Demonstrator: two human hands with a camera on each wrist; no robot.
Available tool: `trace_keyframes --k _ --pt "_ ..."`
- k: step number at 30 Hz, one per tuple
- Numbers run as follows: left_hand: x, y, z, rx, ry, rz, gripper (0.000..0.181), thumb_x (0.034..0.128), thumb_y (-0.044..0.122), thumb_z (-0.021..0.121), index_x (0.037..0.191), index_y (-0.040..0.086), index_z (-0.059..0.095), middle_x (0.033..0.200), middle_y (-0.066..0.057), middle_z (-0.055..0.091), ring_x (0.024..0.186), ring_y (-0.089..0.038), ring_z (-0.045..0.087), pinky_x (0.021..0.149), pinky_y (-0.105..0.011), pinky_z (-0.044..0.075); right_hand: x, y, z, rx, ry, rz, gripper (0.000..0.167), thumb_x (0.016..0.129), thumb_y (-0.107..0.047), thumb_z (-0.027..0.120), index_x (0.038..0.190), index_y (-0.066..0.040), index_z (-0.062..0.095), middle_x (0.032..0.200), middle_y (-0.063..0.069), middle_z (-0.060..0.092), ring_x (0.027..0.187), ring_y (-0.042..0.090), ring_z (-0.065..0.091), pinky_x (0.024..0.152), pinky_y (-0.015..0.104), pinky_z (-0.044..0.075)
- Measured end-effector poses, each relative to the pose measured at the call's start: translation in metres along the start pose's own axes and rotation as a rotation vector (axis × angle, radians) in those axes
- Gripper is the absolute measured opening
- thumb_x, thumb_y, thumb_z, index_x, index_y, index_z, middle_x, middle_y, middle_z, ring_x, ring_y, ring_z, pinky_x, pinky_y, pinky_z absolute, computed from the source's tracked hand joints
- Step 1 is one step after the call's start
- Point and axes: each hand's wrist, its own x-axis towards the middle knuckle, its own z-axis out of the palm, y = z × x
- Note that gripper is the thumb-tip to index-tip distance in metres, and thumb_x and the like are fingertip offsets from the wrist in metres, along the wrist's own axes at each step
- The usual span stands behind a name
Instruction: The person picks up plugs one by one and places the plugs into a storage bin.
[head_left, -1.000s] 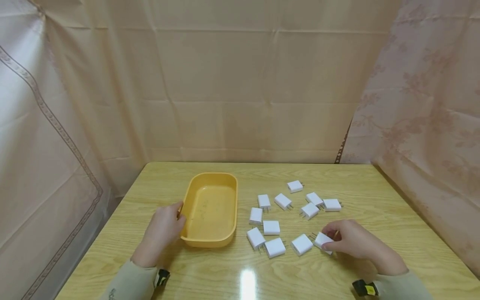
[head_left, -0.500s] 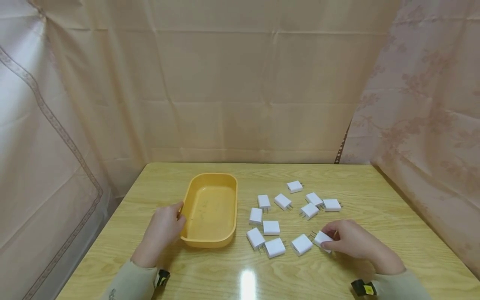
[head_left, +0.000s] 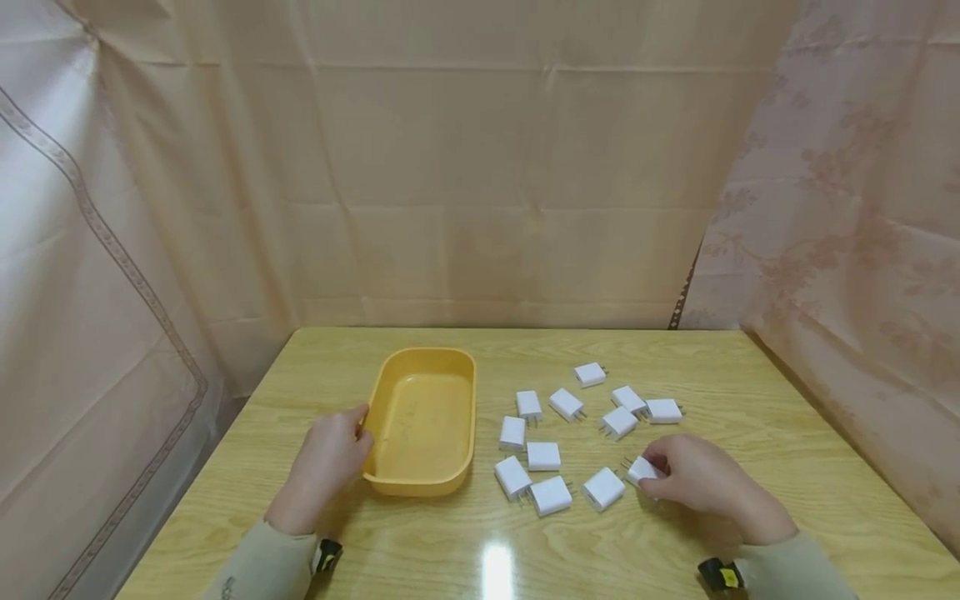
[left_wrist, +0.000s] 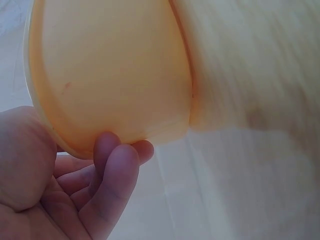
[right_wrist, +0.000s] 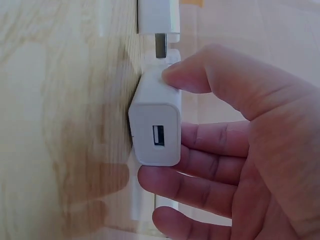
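Observation:
A yellow plastic basin [head_left: 416, 417] stands on the table left of centre, with nothing inside it. My left hand [head_left: 330, 454] grips its near left rim, thumb and fingers around the edge [left_wrist: 115, 165]. On the right, my right hand [head_left: 697, 479] pinches a white USB wall charger [head_left: 642, 472] low over the table. In the right wrist view the thumb lies on one side of this charger [right_wrist: 156, 120] and fingers on the opposite side. Its USB port faces the camera. Just left of it another white charger [head_left: 603, 488] lies on the table.
Several more white chargers lie loose between the basin and my right hand, such as one charger [head_left: 551, 495] in front and another charger [head_left: 590, 374] at the back. The wooden table [head_left: 247, 467] ends at a hanging beige cloth [head_left: 487, 192].
My right hand has shifted slightly left and away from me, and the charger in it has turned and moved a little with it. My left hand stays on the basin's rim.

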Motion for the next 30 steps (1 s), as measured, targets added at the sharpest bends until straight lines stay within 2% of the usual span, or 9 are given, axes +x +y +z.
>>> trace_keyframes --k 5,9,18,21,23,27,30 --pt "0.000 0.000 0.001 0.001 0.004 0.001 0.040 0.0911 0.001 0.058 0.129 -0.014 0.062 0.079 -0.012 0.062 0.055 -0.015 0.046 0.049 -0.029 0.040 0.001 0.001 -0.005 -0.020 0.030 -0.012 0.019 0.082 -0.031 0.081 0.092 -0.017 0.074 0.071 -0.010 0.056 0.064 0.011 0.048 0.060 0.031 0.041" --pt "0.000 0.000 0.001 0.008 0.009 0.003 0.041 0.0910 0.002 0.058 0.129 -0.014 0.062 0.083 -0.014 0.065 0.055 -0.016 0.046 0.050 -0.030 0.040 0.003 -0.001 -0.012 -0.040 0.066 -0.039 0.012 0.081 -0.029 0.080 0.086 -0.021 0.072 0.069 -0.011 0.055 0.064 0.009 0.048 0.059 0.030 0.041" --pt "-0.001 0.003 -0.001 0.020 0.013 0.005 0.041 0.0907 0.001 0.059 0.128 -0.014 0.062 0.092 -0.019 0.069 0.060 -0.018 0.049 0.052 -0.030 0.042 0.010 -0.007 -0.028 -0.084 0.094 -0.078 0.017 0.083 -0.032 0.079 0.082 -0.019 0.068 0.067 -0.009 0.052 0.062 0.010 0.045 0.057 0.030 0.038" --pt "0.000 0.003 -0.001 0.016 0.015 0.006 0.040 0.0907 0.001 0.059 0.127 -0.014 0.063 0.092 -0.018 0.069 0.061 -0.018 0.049 0.053 -0.031 0.043 0.013 -0.009 -0.033 -0.091 0.111 -0.096 0.015 0.083 -0.031 0.079 0.085 -0.020 0.070 0.068 -0.010 0.053 0.062 0.009 0.045 0.056 0.029 0.038" --pt "0.000 0.003 -0.001 0.014 0.017 0.009 0.037 0.0905 0.001 0.059 0.125 -0.013 0.065 0.084 -0.016 0.067 0.059 -0.018 0.049 0.052 -0.031 0.042 0.016 -0.012 -0.036 -0.088 0.111 -0.097 0.016 0.084 -0.031 0.078 0.090 -0.017 0.073 0.070 -0.009 0.055 0.062 0.009 0.046 0.055 0.029 0.039" --pt "-0.001 0.003 -0.001 0.015 0.022 0.013 0.035 0.0900 0.000 0.059 0.122 -0.012 0.066 0.074 -0.010 0.061 0.057 -0.017 0.047 0.050 -0.031 0.041 0.021 -0.019 -0.042 -0.101 0.119 -0.089 0.030 0.084 -0.031 0.079 0.104 -0.009 0.076 0.078 -0.008 0.060 0.066 0.011 0.048 0.060 0.031 0.043" --pt "-0.002 0.003 -0.001 0.010 0.017 0.004 0.036 0.0905 0.000 0.059 0.124 -0.012 0.065 0.077 -0.010 0.062 0.057 -0.017 0.048 0.049 -0.030 0.041 0.025 -0.026 -0.047 -0.111 0.132 -0.104 0.027 0.083 -0.030 0.078 0.099 -0.008 0.075 0.077 -0.006 0.059 0.066 0.012 0.049 0.061 0.032 0.043"
